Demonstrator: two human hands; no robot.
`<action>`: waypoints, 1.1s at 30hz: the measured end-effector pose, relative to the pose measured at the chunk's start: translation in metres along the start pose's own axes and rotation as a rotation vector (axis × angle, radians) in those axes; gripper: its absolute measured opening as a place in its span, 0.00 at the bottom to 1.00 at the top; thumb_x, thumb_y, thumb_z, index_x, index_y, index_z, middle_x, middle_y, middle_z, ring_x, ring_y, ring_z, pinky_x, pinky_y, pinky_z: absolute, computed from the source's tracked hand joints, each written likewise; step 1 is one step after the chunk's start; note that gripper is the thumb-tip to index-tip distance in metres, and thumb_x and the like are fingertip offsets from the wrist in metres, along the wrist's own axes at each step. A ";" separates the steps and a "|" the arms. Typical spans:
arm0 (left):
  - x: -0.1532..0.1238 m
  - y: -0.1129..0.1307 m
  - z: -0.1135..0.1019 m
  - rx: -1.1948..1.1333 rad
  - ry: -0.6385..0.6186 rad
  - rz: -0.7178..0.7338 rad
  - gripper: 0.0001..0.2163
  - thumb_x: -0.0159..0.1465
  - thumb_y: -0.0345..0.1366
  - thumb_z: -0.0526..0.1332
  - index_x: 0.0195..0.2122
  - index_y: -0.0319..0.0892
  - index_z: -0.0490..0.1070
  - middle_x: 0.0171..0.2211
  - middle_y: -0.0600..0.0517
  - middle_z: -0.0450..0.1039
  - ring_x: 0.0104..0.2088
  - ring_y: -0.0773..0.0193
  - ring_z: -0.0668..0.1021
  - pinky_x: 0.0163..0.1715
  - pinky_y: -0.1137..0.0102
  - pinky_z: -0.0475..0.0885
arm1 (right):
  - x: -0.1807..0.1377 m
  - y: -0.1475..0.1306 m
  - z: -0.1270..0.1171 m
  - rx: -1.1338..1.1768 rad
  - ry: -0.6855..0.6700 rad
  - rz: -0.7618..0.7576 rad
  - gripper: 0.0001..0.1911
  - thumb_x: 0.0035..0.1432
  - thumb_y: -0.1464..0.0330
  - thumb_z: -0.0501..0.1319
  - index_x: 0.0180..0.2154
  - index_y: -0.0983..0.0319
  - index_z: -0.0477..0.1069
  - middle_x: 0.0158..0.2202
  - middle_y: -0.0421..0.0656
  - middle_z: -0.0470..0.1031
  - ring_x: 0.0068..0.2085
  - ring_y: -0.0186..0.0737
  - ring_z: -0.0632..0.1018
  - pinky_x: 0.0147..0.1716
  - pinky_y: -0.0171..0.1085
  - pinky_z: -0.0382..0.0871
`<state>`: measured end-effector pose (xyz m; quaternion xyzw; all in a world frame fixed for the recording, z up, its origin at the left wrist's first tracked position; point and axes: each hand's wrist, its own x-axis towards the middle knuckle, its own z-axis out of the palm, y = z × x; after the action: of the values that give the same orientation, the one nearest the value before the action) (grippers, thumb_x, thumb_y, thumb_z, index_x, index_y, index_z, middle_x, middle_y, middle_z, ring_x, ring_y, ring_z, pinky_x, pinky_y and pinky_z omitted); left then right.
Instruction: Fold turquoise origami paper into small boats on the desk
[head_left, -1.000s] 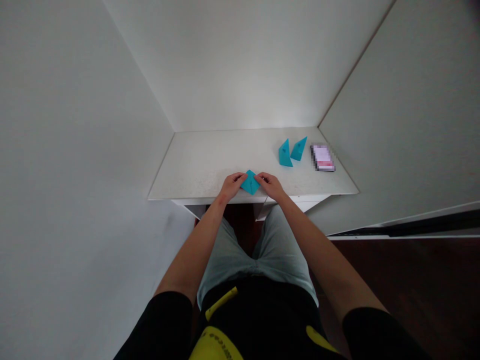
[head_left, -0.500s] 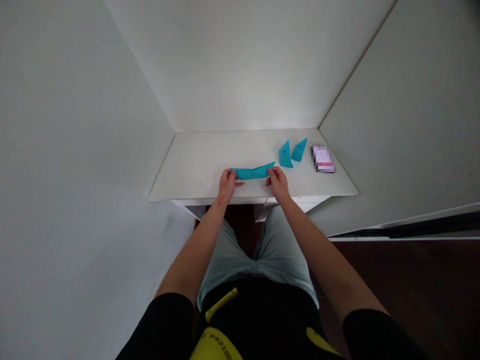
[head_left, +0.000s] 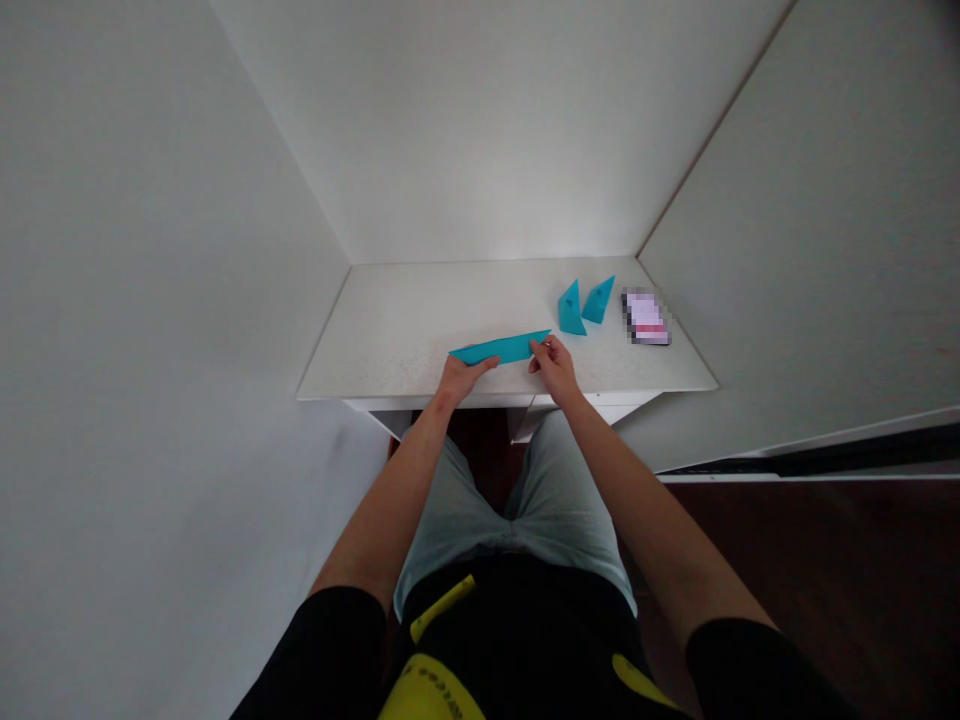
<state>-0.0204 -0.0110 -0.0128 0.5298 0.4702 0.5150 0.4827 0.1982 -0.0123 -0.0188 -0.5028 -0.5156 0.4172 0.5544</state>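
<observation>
A folded strip of blue paper (head_left: pixel 514 348) with pointed ends is held over the front part of the white desk. My left hand (head_left: pixel 459 378) grips its left part from below, thumb along the lower edge and the other fingers mostly hidden behind the paper. At the right end, my right hand (head_left: pixel 553 366) pinches the paper between thumb and fingers. Just beyond my right hand, two folded blue paper pieces, a left one (head_left: pixel 571 309) and a right one (head_left: pixel 598 300), stand side by side on the desk.
The white desk (head_left: pixel 420 300) sits in a corner between pale walls. On its right side lies a phone-like object (head_left: pixel 646 318), blurred by pixelation. Below the front edge are a drawer (head_left: pixel 600 411) and my legs (head_left: pixel 570 490).
The left thumb has moved right along the paper's lower edge. The strip now looks straighter and flatter, its left end further left and slightly lower. The other blue pieces have stayed put.
</observation>
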 end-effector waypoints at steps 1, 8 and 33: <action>0.000 0.000 0.001 -0.003 -0.001 -0.007 0.17 0.52 0.46 0.79 0.38 0.42 0.83 0.42 0.49 0.86 0.48 0.52 0.84 0.54 0.56 0.80 | -0.001 -0.001 0.000 -0.010 -0.029 0.006 0.30 0.52 0.37 0.70 0.35 0.55 0.69 0.22 0.34 0.71 0.24 0.37 0.74 0.28 0.38 0.72; 0.000 -0.002 0.004 -0.056 -0.096 -0.046 0.19 0.52 0.50 0.79 0.37 0.41 0.84 0.42 0.47 0.87 0.45 0.52 0.86 0.51 0.56 0.83 | -0.003 0.000 0.001 -0.091 -0.142 0.023 0.29 0.44 0.40 0.75 0.27 0.57 0.75 0.27 0.40 0.79 0.28 0.42 0.76 0.30 0.42 0.76; 0.007 -0.007 -0.002 -0.242 0.227 0.003 0.31 0.57 0.69 0.69 0.33 0.41 0.71 0.29 0.54 0.71 0.31 0.66 0.78 0.31 0.68 0.85 | 0.003 0.001 -0.008 0.249 0.172 0.002 0.32 0.67 0.39 0.55 0.54 0.55 0.79 0.36 0.39 0.74 0.24 0.31 0.71 0.24 0.34 0.67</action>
<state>-0.0221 -0.0030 -0.0196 0.4069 0.4556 0.6250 0.4860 0.2067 -0.0103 -0.0190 -0.4646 -0.4100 0.4336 0.6542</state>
